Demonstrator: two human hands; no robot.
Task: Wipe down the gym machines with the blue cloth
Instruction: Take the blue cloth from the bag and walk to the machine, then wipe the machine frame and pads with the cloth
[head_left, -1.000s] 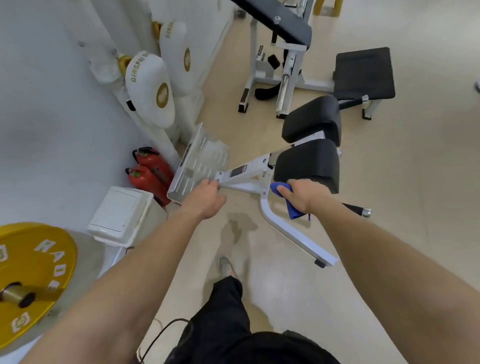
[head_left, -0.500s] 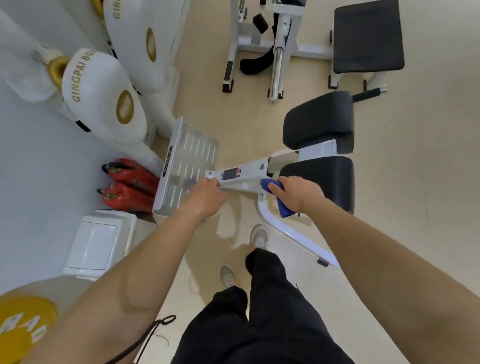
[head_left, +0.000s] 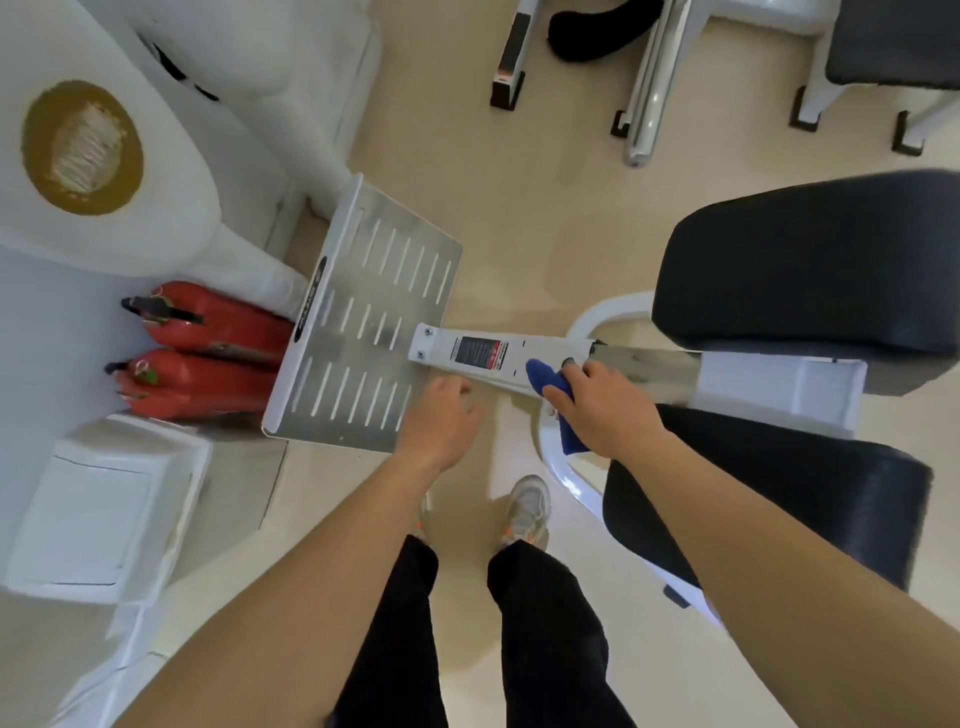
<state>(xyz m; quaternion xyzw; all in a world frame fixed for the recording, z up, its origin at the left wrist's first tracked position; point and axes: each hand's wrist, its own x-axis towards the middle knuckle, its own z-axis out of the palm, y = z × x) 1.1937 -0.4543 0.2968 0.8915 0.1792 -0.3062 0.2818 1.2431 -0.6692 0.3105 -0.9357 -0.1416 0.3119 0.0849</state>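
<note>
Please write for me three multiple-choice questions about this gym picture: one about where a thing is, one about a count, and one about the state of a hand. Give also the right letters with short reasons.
1. Where is the blue cloth?
A. on the slotted footplate
B. on the floor
C. on the white beam, beside its label

2. How many red fire extinguishers are in view?
A. two
B. one
C. four

3. What does the right hand do?
A. hangs empty
B. grips the cloth
C. holds a shoe

Answers:
1 C, the cloth is against the beam just right of the label.
2 A, two red bodies show side by side.
3 B, its fingers curl round the cloth.
</note>
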